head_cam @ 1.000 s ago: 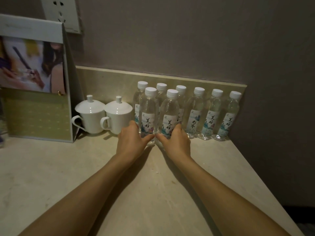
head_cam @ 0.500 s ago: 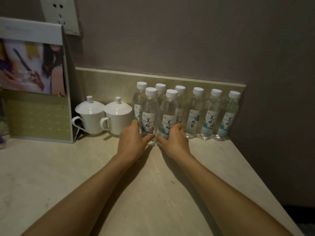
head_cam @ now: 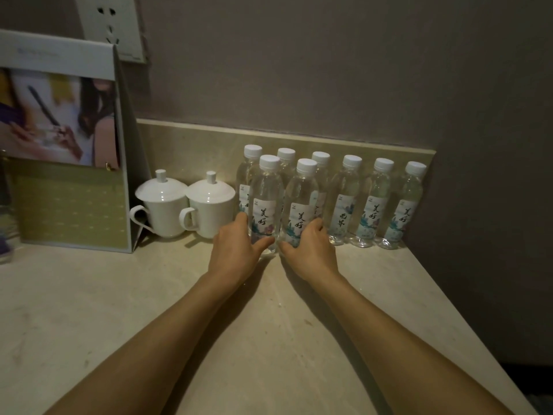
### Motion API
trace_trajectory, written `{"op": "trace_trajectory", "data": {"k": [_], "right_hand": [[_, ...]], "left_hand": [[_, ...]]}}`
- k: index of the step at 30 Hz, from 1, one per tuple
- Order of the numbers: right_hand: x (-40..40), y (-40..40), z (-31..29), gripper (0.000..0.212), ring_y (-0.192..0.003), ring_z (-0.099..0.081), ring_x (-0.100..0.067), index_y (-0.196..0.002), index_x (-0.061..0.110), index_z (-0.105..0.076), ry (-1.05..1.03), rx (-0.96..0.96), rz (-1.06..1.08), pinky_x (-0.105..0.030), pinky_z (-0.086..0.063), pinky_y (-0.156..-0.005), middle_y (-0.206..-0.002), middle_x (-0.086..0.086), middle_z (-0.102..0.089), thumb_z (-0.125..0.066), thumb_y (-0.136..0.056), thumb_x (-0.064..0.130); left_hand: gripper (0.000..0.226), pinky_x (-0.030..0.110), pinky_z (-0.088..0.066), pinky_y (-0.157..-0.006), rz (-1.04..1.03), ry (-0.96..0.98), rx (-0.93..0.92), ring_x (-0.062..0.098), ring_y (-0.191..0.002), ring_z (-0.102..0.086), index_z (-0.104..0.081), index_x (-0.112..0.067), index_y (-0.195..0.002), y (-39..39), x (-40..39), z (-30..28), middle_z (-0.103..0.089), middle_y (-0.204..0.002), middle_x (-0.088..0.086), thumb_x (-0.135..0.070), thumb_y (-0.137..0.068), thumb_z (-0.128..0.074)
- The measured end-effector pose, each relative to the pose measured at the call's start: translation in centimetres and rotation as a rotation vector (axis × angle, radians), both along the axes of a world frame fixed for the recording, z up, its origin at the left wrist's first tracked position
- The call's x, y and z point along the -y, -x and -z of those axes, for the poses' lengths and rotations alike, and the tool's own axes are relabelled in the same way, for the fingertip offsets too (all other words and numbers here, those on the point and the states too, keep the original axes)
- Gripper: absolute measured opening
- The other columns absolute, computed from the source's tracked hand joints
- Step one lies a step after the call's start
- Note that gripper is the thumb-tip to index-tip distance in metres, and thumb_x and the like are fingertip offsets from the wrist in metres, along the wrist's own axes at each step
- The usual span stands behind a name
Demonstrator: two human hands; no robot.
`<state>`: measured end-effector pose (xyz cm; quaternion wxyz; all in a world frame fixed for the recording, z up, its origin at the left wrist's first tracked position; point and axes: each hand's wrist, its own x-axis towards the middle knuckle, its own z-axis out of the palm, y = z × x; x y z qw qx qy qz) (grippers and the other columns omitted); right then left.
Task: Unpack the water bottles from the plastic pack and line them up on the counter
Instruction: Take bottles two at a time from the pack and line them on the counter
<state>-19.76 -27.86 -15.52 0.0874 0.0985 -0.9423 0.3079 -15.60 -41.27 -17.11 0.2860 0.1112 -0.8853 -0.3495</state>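
Several clear water bottles with white caps stand upright along the back of the beige counter (head_cam: 119, 310). A back row (head_cam: 347, 199) runs against the low splashback to the right corner. Two bottles stand in front of it. My left hand (head_cam: 236, 250) wraps the base of the front left bottle (head_cam: 264, 202). My right hand (head_cam: 311, 250) wraps the base of the front right bottle (head_cam: 300, 205). The two front bottles touch each other. No plastic pack is in view.
Two white lidded cups (head_cam: 185, 205) stand just left of the bottles. A standing photo card (head_cam: 62, 145) fills the far left, with a wall socket (head_cam: 110, 25) above it. The counter ends at a dark wall on the right.
Both hands have slid the two front bottles slightly toward the back row; otherwise the hands and bottles stay as they were.
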Motion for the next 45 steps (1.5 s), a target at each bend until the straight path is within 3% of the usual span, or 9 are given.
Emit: {"op": "trace_trajectory", "data": {"k": [3,8,17,28,36,40,45], "right_hand": [[0.1,0.1,-0.1,0.078,-0.116,-0.054,-0.033,-0.138,0.002,-0.027,0.004,0.021,-0.011,-0.036,-0.047,-0.083,-0.138,-0.017,-0.044,-0.069,-0.085,0.040],[0.2,0.0,0.0,0.078,-0.118,-0.053,-0.032,-0.140,0.002,-0.025,0.025,0.024,-0.002,-0.032,-0.042,-0.080,-0.140,-0.016,-0.043,-0.069,-0.086,0.039],[0.1,-0.3,-0.2,0.081,-0.121,-0.052,-0.033,-0.141,0.003,-0.025,0.036,0.027,0.003,-0.039,-0.047,-0.093,-0.140,-0.016,-0.045,-0.070,-0.084,0.039],[-0.2,0.0,-0.4,0.079,-0.122,-0.050,-0.034,-0.138,0.002,-0.028,0.022,0.041,-0.033,-0.042,-0.047,-0.095,-0.138,-0.017,-0.046,-0.070,-0.084,0.041],[-0.3,-0.2,-0.4,0.076,-0.118,-0.053,-0.033,-0.136,0.002,-0.030,0.047,0.032,-0.031,-0.043,-0.050,-0.093,-0.134,-0.016,-0.048,-0.070,-0.084,0.040],[-0.7,-0.4,-0.8,0.079,-0.121,-0.051,-0.031,-0.135,0.006,-0.031,0.109,0.096,-0.065,-0.046,-0.048,-0.099,-0.134,-0.013,-0.047,-0.074,-0.080,0.043],[-1.9,-1.2,-1.4,0.077,-0.119,-0.051,-0.031,-0.134,0.007,-0.035,0.104,0.077,-0.027,-0.044,-0.048,-0.095,-0.131,-0.012,-0.047,-0.071,-0.080,0.050]], "left_hand": [[0.045,0.032,-0.057,-0.077,-0.008,0.001,0.015,0.020,-0.095,-0.068,-0.057,-0.017,-0.116,0.1,0.1,0.0,-0.071,-0.110,0.005,-0.037,-0.082,-0.077],[0.044,0.026,-0.052,-0.072,-0.010,-0.021,0.019,0.016,-0.088,-0.065,-0.057,-0.017,-0.115,0.1,-0.1,0.1,-0.070,-0.108,0.004,-0.036,-0.081,-0.077],[0.044,0.041,-0.060,-0.081,-0.015,-0.035,0.035,0.023,-0.095,-0.068,-0.055,-0.015,-0.112,-0.2,-0.2,-0.1,-0.069,-0.108,0.007,-0.037,-0.081,-0.078],[0.044,0.040,-0.060,-0.080,-0.016,-0.001,0.060,0.022,-0.093,-0.067,-0.055,-0.016,-0.112,0.0,0.0,-0.2,-0.069,-0.108,0.005,-0.038,-0.081,-0.077],[0.043,0.029,-0.054,-0.071,-0.025,-0.030,0.077,0.018,-0.088,-0.065,-0.054,-0.017,-0.107,-0.2,-0.2,-0.6,-0.068,-0.104,0.005,-0.039,-0.079,-0.079],[0.049,0.036,-0.060,-0.078,0.000,-0.068,0.106,0.022,-0.093,-0.068,-0.055,-0.013,-0.118,-1.0,-0.4,-0.8,-0.069,-0.110,0.006,-0.039,-0.082,-0.076],[0.042,0.038,-0.060,-0.070,-0.006,-0.171,0.080,0.020,-0.085,-0.066,-0.049,-0.016,-0.117,-2.2,-1.1,-2.0,-0.063,-0.102,0.000,-0.038,-0.088,-0.071]]}}
